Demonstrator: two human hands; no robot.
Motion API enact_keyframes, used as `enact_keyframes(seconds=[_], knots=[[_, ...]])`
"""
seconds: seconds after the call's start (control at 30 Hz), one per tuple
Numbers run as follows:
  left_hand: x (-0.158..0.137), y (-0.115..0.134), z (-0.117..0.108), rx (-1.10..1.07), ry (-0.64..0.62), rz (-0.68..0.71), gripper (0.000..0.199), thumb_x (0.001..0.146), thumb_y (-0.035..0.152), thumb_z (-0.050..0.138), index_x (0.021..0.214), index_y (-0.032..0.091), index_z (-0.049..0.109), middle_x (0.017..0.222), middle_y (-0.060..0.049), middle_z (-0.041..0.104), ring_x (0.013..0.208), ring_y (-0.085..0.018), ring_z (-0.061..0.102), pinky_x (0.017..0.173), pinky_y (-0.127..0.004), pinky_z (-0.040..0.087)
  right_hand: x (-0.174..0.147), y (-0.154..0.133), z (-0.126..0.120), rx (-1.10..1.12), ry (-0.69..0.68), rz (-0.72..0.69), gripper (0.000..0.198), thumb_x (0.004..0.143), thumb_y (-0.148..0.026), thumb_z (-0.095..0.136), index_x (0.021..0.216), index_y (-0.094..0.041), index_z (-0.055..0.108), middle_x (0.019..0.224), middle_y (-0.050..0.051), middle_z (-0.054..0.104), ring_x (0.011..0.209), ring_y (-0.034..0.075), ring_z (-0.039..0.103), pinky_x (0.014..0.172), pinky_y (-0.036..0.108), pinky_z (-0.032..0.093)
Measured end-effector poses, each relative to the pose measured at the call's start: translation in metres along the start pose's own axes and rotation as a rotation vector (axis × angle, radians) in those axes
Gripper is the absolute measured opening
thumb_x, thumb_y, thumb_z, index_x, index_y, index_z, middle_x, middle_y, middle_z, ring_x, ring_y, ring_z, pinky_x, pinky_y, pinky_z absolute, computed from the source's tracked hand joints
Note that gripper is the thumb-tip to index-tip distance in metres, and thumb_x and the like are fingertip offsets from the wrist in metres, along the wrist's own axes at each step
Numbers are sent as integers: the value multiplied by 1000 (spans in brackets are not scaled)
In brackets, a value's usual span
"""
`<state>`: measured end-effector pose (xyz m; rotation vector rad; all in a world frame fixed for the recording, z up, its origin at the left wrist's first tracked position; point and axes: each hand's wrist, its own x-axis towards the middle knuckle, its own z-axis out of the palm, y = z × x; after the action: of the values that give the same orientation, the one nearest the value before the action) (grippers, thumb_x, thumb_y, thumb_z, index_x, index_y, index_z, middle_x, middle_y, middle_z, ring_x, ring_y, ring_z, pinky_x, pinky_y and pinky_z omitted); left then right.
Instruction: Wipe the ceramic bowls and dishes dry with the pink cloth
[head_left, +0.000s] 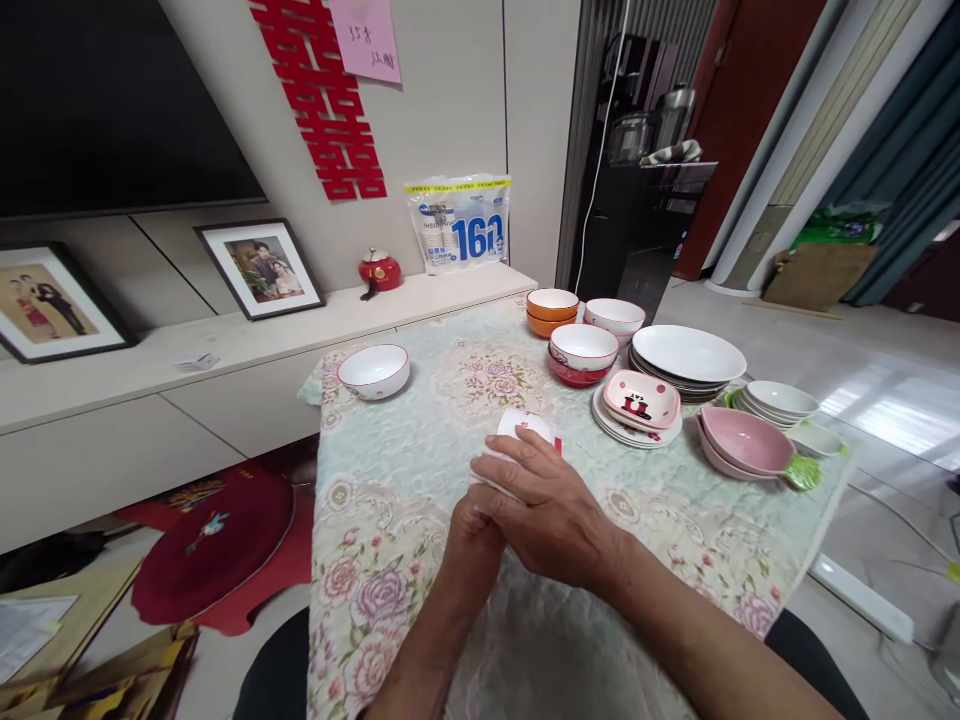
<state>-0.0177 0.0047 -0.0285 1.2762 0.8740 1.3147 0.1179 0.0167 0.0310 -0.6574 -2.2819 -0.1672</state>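
Two bare forearms [652, 610] reach in from the near edge; right hand [555, 510] on top, left hand [474, 515] beneath it. Grip: right fingers clasped over one white, red-marked ceramic piece [517, 420]; left fingers mostly hidden, can't tell their hold. That piece sits between the hands, above the middle of the desk covered in pale-green floral cloth [420, 450]. Glossy white, small red motifs on the visible part; rest covered by fingers, full shape can't be told.

Counts, right side: two orange bowls with white insides [553, 312], one nested in the other. One white bowl with a pinkish rim [615, 315] just beside them. One white bowl with a red rim [583, 346] nested in one red bowl [577, 376]. One stack of large round plates, top one white [690, 352], exact count unclear. One pink squarish dish with a cat design [642, 398] on top of white round plates [637, 436], lower edges overlapping. Two pink leaf-like dishes [750, 440], one inside the other, green handle end. One stack of small white bowls [780, 398], several, count unclear; one pale dish with a green tip [819, 438] near them. Left side: one white bowl with a thin red rim [373, 372], upright, well apart from the rest.
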Motion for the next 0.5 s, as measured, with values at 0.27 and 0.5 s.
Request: enact_keyframes(seconds=[0.27, 0.5], knots=[[-11, 16, 6, 51, -216, -67, 25, 86, 35, 68, 103, 17, 70, 89, -2, 68, 79, -18, 55, 74, -28, 43, -6, 47, -19, 344, 254, 572, 24, 96, -25, 51, 102, -20, 73, 106, 9, 74, 101, 22, 68, 89, 37, 54], [-10, 16, 9, -25, -171, -106, 29, 85, 35, 69, 109, 19, 69, 89, -2, 68, 81, -17, 56, 75, -28, 43, -8, 38, -14, 263, 332, 533, 19, 94, -22, 54, 100, -19, 72, 105, 10, 73, 102, 23, 66, 91, 41, 53]])
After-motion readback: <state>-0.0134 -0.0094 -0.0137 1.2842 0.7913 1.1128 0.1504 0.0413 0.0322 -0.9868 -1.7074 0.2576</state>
